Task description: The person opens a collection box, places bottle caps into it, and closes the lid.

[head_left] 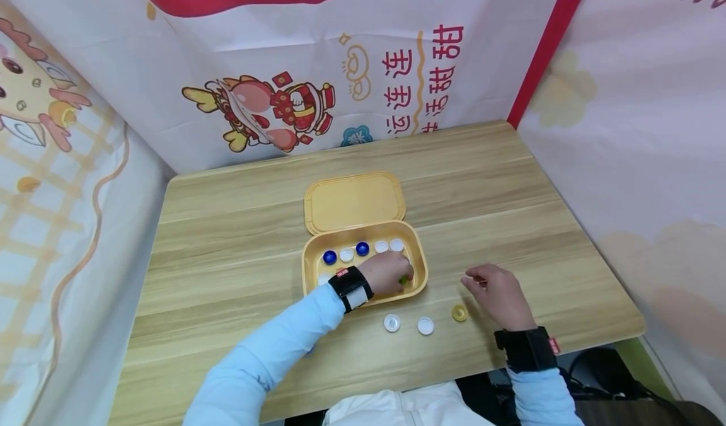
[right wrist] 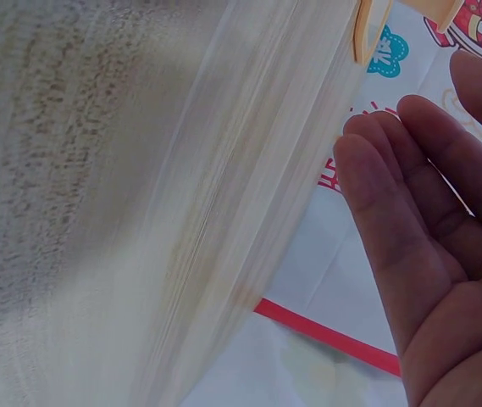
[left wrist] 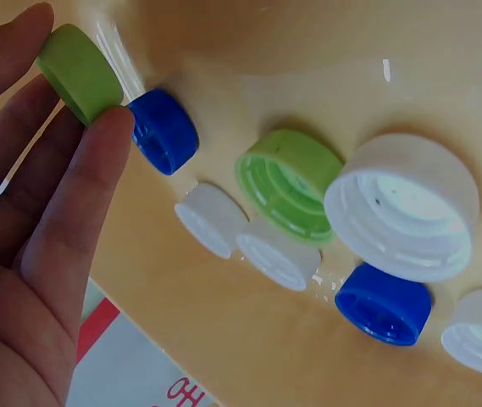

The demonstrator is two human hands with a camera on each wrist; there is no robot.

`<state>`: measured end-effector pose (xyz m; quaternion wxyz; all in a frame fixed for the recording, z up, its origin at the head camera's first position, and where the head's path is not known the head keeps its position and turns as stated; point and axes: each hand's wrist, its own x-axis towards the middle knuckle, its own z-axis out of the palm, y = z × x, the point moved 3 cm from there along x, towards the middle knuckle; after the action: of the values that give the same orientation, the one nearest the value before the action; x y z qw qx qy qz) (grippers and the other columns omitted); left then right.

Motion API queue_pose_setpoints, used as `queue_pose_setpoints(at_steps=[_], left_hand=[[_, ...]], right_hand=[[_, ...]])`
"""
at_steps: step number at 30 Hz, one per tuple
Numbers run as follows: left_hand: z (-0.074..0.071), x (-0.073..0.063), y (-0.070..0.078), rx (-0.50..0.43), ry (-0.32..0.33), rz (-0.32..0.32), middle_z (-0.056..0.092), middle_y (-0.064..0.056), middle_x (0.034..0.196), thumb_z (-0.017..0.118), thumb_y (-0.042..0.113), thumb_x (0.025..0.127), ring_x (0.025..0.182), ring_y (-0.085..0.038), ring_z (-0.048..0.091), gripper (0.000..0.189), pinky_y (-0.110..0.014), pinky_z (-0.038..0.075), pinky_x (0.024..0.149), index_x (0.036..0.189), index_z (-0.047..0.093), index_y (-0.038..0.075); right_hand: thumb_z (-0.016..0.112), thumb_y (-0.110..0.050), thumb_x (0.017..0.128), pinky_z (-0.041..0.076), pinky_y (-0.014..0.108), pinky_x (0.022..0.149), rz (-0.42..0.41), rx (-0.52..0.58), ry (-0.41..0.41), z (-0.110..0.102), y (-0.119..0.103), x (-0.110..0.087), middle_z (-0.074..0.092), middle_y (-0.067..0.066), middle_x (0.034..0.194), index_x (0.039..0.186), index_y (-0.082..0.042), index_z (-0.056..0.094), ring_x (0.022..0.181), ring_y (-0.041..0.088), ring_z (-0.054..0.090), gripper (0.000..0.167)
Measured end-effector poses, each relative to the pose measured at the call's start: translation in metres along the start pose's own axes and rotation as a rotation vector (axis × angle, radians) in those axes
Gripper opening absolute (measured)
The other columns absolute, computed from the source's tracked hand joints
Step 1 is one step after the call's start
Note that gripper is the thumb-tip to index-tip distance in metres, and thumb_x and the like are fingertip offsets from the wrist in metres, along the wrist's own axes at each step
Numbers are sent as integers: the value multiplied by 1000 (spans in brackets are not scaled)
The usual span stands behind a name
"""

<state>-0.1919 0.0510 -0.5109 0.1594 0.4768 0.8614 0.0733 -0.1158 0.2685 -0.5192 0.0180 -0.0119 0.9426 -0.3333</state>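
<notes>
My left hand reaches into the yellow plastic box, near its right end. In the left wrist view its fingers and thumb pinch a green bottle cap by the rim. Close behind that cap is a blue bottle cap. Another green cap, a large white cap and more blue and white ones lie on the box floor. Over the table to the right of the box, my right hand hovers with relaxed, bent fingers and nothing in them. A yellow cap lies just below it.
Two white caps, the left one and the right one, lie in front of the box on the wooden table. Behind the box lies its yellow lid. Printed cloth walls rise at the table's back and sides.
</notes>
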Motion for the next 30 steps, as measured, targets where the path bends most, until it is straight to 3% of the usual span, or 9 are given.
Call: queue_pose_setpoints(at_steps=[4,8,17,23,30], left_hand=[[6,4,1,10,-3,8,56,8,69,77,7,74,66,-8,51,14,-20,40,57,71,66,16],[11,7,2,35,-8,16,52,9,65,75,6,73,63,-8,49,23,-20,38,53,65,58,19],[12,9,6,116,-26,25,54,6,73,74,5,75,69,-10,51,16,-21,41,56,70,63,16],[13,11,6,172,-6,74,58,5,76,73,7,76,72,-12,56,12,-24,46,61,75,67,17],[14,13,7,175,19,124,59,6,73,70,3,79,71,-12,56,12,-23,45,60,78,70,15]], right_hand=[[68,-15,92,56,43,72,2,-1,7,0,0,-1,68,13,99,107,0,70,86,27,64,21],[69,-14,91,56,43,72,1,0,9,0,1,-2,68,13,98,106,-1,70,86,27,64,20],[69,-15,92,56,43,72,-4,0,5,0,1,-1,68,13,99,107,-1,70,86,27,64,21],[68,-15,92,56,42,72,1,4,2,0,2,-1,68,13,99,107,-1,70,86,27,64,21],[69,-16,92,56,42,72,0,0,7,0,2,-1,68,13,98,106,-1,70,86,26,64,21]])
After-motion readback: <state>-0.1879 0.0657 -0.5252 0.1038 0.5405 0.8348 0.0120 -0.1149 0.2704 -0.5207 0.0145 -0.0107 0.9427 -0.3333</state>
